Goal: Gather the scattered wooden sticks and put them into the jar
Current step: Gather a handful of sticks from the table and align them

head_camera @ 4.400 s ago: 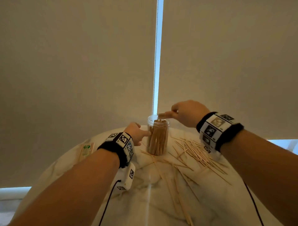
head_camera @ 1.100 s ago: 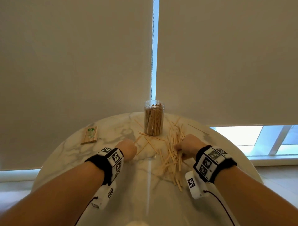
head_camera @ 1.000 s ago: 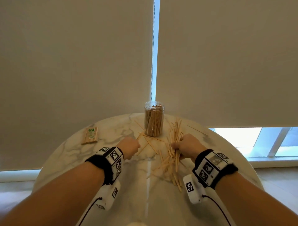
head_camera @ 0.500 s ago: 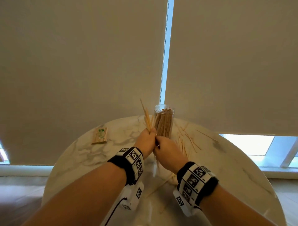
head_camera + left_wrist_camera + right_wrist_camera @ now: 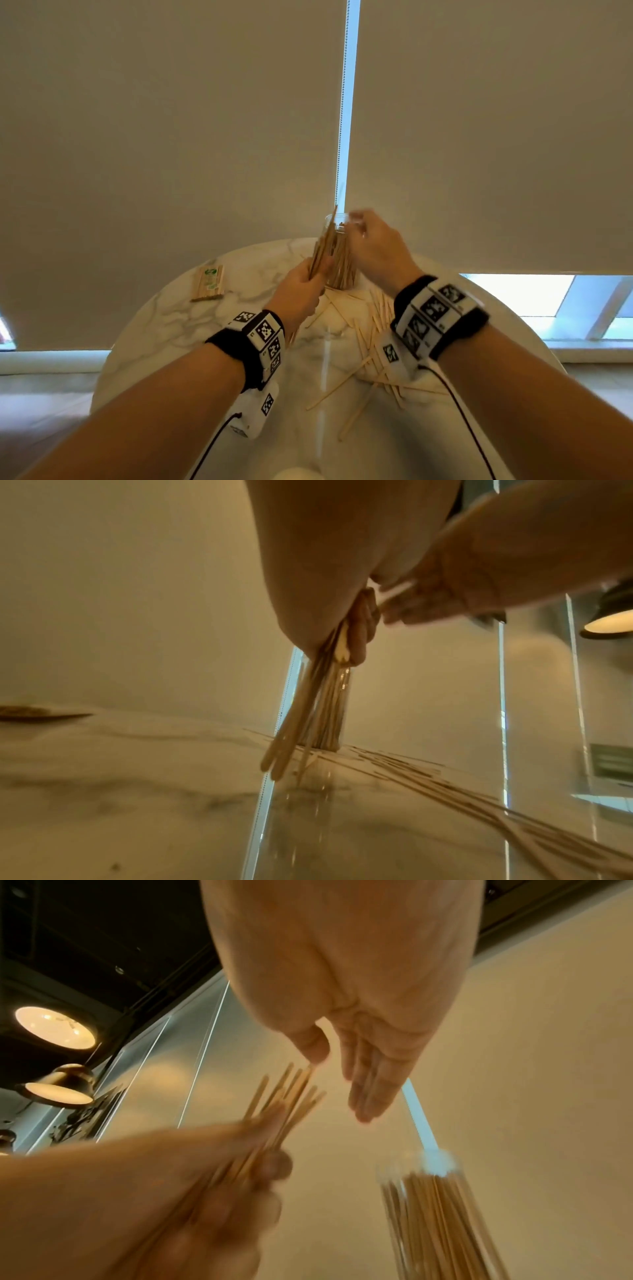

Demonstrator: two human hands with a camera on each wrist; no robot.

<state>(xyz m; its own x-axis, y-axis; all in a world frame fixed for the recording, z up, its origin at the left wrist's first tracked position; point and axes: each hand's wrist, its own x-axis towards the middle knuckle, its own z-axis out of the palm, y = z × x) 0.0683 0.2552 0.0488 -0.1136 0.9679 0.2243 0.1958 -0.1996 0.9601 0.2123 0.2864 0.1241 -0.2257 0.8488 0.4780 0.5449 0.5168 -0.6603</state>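
A clear jar, packed with upright wooden sticks, stands at the far middle of the round marble table. My left hand grips a bundle of sticks that leans up against the jar's left side. The left wrist view has the bundle hanging from my curled fingers, with the jar behind it. My right hand hovers at the jar's rim. In the right wrist view its fingers are straight and hold nothing, beside the bundle's tips. Several loose sticks lie on the table.
A flat packet of sticks lies at the table's far left. Roller blinds hang right behind the table, with a bright gap above the jar. More loose sticks spread toward the near right under my right wrist.
Half a second ago both hands held the bundle in front of the jar. My right hand has let go and risen to the jar's rim; my left keeps the bundle.
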